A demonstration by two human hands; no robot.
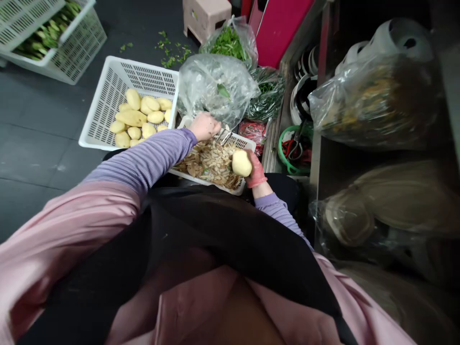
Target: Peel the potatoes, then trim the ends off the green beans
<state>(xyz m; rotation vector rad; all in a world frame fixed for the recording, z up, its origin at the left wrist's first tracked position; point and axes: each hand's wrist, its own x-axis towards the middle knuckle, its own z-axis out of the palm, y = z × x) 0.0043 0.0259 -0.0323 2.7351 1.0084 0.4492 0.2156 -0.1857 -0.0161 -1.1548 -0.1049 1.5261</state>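
My left hand [204, 127] is closed round a metal peeler [225, 137] above a shallow white basket [247, 143] of potato peelings [212, 160]. At that basket's right side, my right hand [256, 170], in a pink glove, grips a pale peeled potato [242, 163]. The potato and the peeler are apart. Several peeled potatoes [131, 118] lie in a larger white basket [98, 103] to the left of my left hand.
Clear bags of greens [230, 45] lie beyond the peelings, near a stool [206, 17]. A crate [77, 52] stands at upper left. On the right are a green basket [292, 167] with scissors and a shelf with a bag [373, 103].
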